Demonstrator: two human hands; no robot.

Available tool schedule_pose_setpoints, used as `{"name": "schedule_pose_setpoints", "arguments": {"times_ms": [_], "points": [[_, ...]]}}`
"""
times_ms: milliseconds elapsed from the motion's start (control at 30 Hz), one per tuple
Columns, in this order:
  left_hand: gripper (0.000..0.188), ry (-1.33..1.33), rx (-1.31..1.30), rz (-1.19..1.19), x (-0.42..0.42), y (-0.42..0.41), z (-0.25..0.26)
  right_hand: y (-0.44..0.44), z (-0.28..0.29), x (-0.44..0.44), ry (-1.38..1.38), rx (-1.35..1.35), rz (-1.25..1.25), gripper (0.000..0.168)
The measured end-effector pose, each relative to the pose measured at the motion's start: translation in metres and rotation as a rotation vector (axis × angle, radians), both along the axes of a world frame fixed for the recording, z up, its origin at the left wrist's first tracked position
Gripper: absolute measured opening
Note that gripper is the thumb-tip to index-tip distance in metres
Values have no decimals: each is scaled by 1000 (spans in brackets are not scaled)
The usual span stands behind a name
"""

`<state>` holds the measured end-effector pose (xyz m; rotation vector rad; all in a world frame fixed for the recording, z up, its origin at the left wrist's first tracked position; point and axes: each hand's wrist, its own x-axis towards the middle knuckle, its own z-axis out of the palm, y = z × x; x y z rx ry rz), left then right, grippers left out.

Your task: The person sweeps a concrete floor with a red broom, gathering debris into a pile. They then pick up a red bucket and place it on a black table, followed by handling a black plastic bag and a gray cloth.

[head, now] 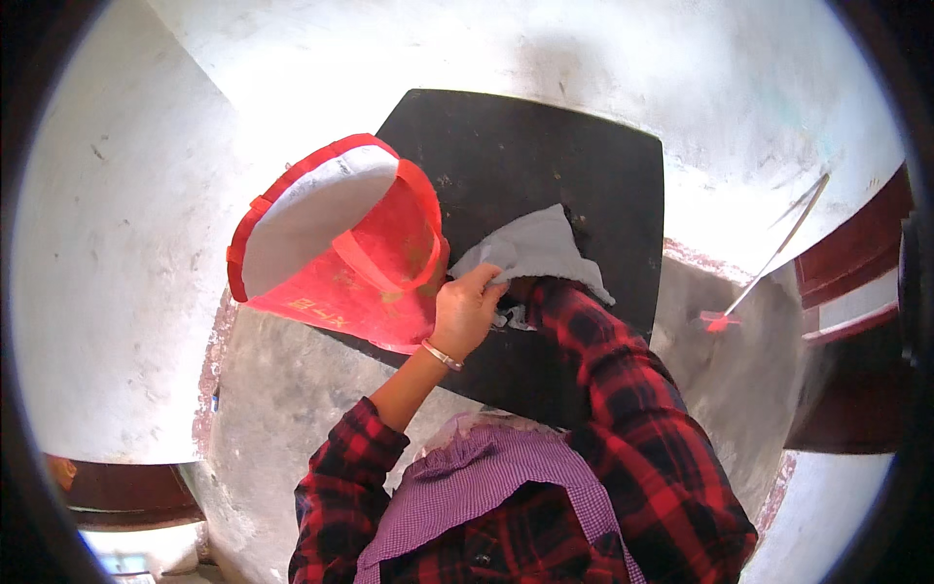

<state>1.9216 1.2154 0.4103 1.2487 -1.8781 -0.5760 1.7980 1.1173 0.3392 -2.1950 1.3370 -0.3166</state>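
Observation:
A piece of grey cloth (536,244) lies bunched over the black tabletop (511,157). My left hand (467,303), with a bracelet at the wrist, pinches the cloth's near left edge between thumb and fingers. My right forearm, in a red and black checked sleeve, reaches under the cloth; the cloth covers my right hand, so its fingers are hidden. Some pale crumpled material (515,318) shows below the cloth's edge, between the hands. Left of my left hand, a red bag (379,299) with a whitish lining and red handles leans with its wide mouth open.
The table stands near white walls that meet behind it. A long-handled tool with a red head (719,321), perhaps a broom, leans at the right wall. Dark red doors or furniture (850,248) stand at the right rim. Grey concrete floor (292,409) surrounds the table.

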Motion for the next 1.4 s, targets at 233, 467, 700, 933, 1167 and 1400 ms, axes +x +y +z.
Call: {"name": "schedule_pose_setpoints", "arguments": {"times_ms": [233, 467, 700, 933, 1167, 1400], "points": [[16, -52, -50, -122, -6, 16, -4, 5, -8, -3, 59, -16, -15, 30], [18, 13, -7, -138, -2, 31, -17, 7, -7, -7, 83, -34, -18, 31], [14, -114, -263, -1, 9, 18, -11, 11, -2, -29, 142, -84, -30, 33], [11, -420, -385, 58, 2, -20, 9, 19, 12, -30, 220, -200, 36, 35], [11, -510, -387, 138, 3, -30, 5, 42, 43, -36, 331, -435, 123, 37], [9, -406, -505, 91, 5, -29, 52, 107, 96, -87, 318, -702, -3, 40]]}}
